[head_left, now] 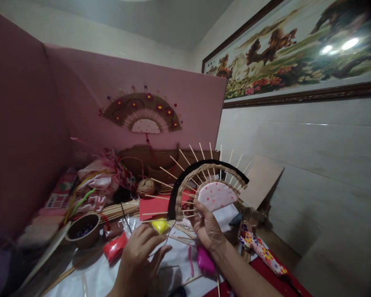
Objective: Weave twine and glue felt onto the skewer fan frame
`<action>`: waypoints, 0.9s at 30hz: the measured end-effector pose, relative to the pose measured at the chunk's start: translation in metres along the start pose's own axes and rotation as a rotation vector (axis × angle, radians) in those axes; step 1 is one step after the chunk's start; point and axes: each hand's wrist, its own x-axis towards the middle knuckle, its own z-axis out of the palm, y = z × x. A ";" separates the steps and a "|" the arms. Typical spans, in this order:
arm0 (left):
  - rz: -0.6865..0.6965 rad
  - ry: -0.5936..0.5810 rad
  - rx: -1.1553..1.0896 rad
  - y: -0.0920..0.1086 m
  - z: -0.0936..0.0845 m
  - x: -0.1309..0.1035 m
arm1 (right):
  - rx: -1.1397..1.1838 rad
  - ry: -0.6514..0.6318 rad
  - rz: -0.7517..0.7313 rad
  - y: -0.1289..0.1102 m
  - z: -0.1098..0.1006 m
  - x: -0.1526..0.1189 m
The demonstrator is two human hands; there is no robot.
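A half-round fan frame (185, 177) of thin sticks, with a woven twine band and a black band, stands upright over the table. My right hand (207, 227) grips it at the base, beside the white half-circle with pink dots (217, 196). Lower left of the fan is my left hand (144, 255), its fingers bent around a thin black cord that runs up to the black band's left end. A yellow packet (160, 225) lies just beyond my left hand, a red packet (115, 247) to its left. A magenta packet (205, 260) is under my right wrist.
A finished fan (142, 109) hangs on the pink board (191, 103). Behind the hands are a twine ball (146, 187), a red sheet (151, 206), bundled sticks (117, 210) and a brown bowl (83, 231). Flower-patterned material (262, 249) lies right, and pink fabrics (95, 173) are piled left.
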 end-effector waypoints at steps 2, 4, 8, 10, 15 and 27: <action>-0.077 0.173 0.069 0.001 -0.004 0.001 | 0.017 0.068 -0.021 0.005 0.000 -0.002; -0.166 0.279 0.149 0.000 -0.006 0.001 | 0.024 0.123 -0.025 0.010 0.002 -0.006; -0.269 0.220 0.245 -0.008 -0.006 0.001 | 0.030 0.176 0.000 0.019 0.007 -0.016; -0.268 0.154 0.243 -0.012 -0.005 0.000 | 0.031 0.188 0.016 0.020 0.010 -0.020; -0.296 0.082 0.127 -0.014 -0.005 -0.001 | 0.007 0.199 0.026 0.021 0.014 -0.024; -0.482 -0.015 0.006 -0.007 -0.008 0.001 | -0.038 0.183 0.062 0.027 0.015 -0.029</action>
